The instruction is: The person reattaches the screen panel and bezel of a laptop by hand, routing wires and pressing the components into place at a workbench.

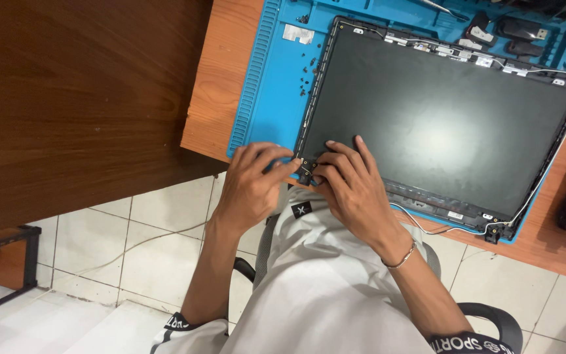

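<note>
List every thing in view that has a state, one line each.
Laptop screen panel: dark, bezel off, lying flat on the mat.
Blue work mat: flat on the desk.
Small screws: loose on the mat.
Hinge bracket: at the panel's corner, pinched by both hands.
Left hand: fingertips on the hinge.
Right hand: on the hinge.

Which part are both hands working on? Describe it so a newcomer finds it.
On the blue mat lies a dark laptop screen panel. At its corner nearest the person, between the left hand and right hand, sits a small black hinge bracket, the only one under fingers.
</note>
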